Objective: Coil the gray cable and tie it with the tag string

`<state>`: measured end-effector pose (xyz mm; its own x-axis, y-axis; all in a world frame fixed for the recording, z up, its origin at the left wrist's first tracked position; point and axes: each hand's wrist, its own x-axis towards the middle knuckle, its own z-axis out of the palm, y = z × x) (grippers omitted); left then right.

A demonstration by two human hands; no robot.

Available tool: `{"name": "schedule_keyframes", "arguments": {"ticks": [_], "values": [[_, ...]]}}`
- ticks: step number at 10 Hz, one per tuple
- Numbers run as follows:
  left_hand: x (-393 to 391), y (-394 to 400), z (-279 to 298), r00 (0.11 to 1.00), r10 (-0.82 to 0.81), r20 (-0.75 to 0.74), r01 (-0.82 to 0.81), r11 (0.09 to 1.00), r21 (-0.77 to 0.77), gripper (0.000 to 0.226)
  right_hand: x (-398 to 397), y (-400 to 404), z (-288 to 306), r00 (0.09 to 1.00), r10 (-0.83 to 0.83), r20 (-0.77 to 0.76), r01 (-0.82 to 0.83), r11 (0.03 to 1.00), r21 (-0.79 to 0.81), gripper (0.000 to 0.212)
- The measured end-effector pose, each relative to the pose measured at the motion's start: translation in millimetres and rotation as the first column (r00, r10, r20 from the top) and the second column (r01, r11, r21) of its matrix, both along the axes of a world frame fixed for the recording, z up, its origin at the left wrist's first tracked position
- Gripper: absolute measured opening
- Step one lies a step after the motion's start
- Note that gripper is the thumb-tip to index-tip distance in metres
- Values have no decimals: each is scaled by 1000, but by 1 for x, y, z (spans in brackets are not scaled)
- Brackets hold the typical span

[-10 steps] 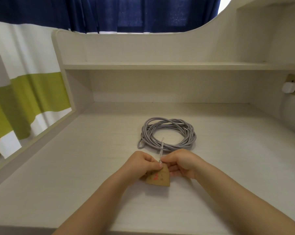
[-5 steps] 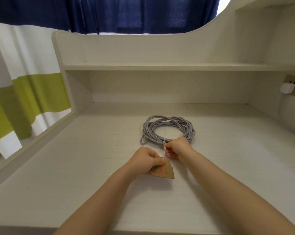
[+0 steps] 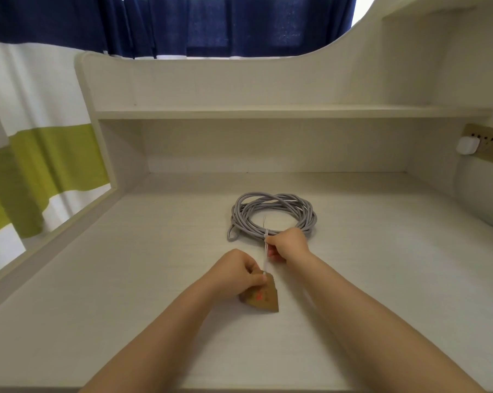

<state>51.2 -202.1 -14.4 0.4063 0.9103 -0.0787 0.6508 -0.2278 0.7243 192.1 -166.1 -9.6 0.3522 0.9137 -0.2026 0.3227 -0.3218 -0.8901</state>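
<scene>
The gray cable (image 3: pixel 272 215) lies coiled in a flat ring on the pale desk (image 3: pixel 126 279). A thin white tag string (image 3: pixel 265 255) runs taut from the near side of the coil down to a brown card tag (image 3: pixel 260 299) with red print. My right hand (image 3: pixel 287 245) pinches the string right at the coil's near edge. My left hand (image 3: pixel 236 275) pinches the string's lower end where it meets the tag, which lies partly under that hand. A short loose end of string sticks up inside the ring.
A shelf (image 3: pixel 268 112) runs across the back above the desk. A socket strip with a white plug (image 3: pixel 468 146) sits on the right wall. Striped curtains (image 3: pixel 35 154) hang to the left, beyond the desk's raised side edge.
My right hand has moved away from the tag up to the coil's near edge, sliding along the string. My left hand stays at the tag. The string now runs stretched between both hands.
</scene>
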Motion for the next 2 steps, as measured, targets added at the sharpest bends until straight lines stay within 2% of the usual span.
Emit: {"name": "schedule_keyframes", "arguments": {"ticks": [1, 2], "values": [[-6, 4, 0, 980, 112, -164, -86, 983, 161, 40, 4, -3, 1, 998, 48, -32, -47, 999, 16, 28], [-17, 9, -1, 928, 335, -161, -261, 896, 358, 34, 8, -11, 9, 979, 105, 177, -122, 989, 88, 21]]}}
